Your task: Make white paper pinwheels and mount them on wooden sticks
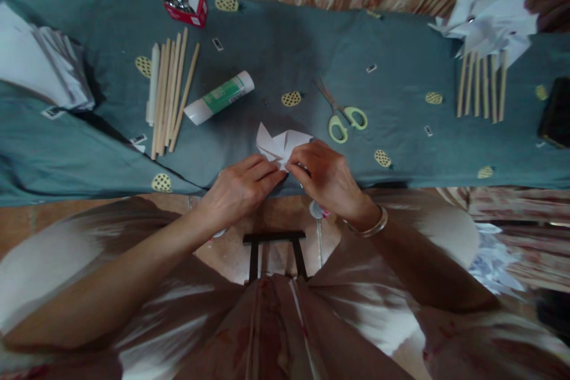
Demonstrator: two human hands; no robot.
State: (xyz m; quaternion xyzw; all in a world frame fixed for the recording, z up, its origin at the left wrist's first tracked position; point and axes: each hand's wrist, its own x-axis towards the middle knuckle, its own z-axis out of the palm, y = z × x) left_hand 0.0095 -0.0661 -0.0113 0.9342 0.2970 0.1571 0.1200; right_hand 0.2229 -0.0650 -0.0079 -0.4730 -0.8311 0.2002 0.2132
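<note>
Pinching folded white paper [287, 142] in fingertips that almost meet, the left hand [240, 185] and right hand [327, 177] bend inward; scissors [335, 107] lie beyond the right.

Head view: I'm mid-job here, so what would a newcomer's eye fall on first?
Probably the folded white paper at the centre, its near edge held in the fingertips of the left hand and right hand. Next, the cluster of white pinwheels at the far right of the teal cloth. Then the green-handled scissors, lying just beyond the right hand.
</note>
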